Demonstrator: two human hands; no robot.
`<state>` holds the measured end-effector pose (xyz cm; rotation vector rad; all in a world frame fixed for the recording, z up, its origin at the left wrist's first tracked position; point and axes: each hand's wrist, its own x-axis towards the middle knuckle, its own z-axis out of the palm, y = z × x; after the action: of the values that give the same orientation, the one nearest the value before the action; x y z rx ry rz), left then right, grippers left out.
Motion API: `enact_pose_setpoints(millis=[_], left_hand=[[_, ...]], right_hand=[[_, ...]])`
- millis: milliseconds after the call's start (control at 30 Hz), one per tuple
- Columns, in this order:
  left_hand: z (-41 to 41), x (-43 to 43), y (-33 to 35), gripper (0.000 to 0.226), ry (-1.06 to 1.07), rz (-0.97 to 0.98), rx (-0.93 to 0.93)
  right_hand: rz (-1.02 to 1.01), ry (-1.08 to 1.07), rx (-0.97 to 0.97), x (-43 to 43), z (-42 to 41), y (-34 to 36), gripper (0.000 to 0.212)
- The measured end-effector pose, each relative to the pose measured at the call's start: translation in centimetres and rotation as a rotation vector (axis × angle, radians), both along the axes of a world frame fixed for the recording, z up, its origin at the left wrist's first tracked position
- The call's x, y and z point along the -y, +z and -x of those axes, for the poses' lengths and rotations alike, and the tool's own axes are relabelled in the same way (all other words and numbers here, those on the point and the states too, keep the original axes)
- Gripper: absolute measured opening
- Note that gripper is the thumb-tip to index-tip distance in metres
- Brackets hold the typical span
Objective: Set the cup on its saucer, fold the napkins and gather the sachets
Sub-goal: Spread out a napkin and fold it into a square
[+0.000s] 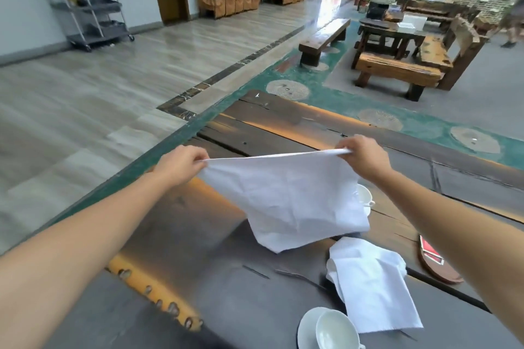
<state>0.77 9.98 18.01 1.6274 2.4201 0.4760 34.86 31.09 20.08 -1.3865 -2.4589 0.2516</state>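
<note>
Left hand (181, 163) and right hand (361, 154) each pinching a top corner of a white napkin (286, 201), stretched above the dark wooden tabletop (198, 249), second napkin (371, 283) lying crumpled near a cup (336, 330) on its saucer (307, 326)

The raised napkin (283, 193) hides most of the far cup (365, 197); the near saucer (307, 326) is cropped.

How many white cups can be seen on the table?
2. One cup stands on a saucer at the near edge. Another cup is farther away, partly hidden behind the held napkin, which may hide more.
</note>
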Motion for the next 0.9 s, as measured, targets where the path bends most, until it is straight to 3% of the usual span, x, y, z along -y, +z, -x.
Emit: enact_pose_setpoints(millis=[100, 233, 434, 567, 801, 901], left_hand=[[2.6, 1.4, 1.8, 0.015, 0.14, -0.252, -0.031], [6.5, 3.5, 5.9, 0.016, 0.24, -0.499, -0.055], [10.1, 7.7, 10.7, 0.015, 0.37, -0.685, -0.006], [9.9, 9.8, 11.2, 0.013, 0.356, -0.609, 0.113], [7.2, 11.7, 6.4, 0.016, 0.307, -0.105, 0.476], [5.4, 11.7, 3.2, 0.01, 0.31, -0.031, 0.579]], right_hand=[[-0.019, -0.055, -0.257, -1.3, 3.9, 1.9, 0.012], [-0.097, -0.004, -0.426, -2.1, 9.4, 4.6, 0.023], [-0.09, 0.076, -0.6, -2.1, 15.1, 7.1, 0.018], [-0.053, 0.13, -0.557, -1.3, 15.9, 5.7, 0.019], [-0.04, 0.284, -0.182, -0.9, 11.1, -0.3, 0.011], [0.048, 0.298, -0.11, -0.6, 8.3, -2.9, 0.004]])
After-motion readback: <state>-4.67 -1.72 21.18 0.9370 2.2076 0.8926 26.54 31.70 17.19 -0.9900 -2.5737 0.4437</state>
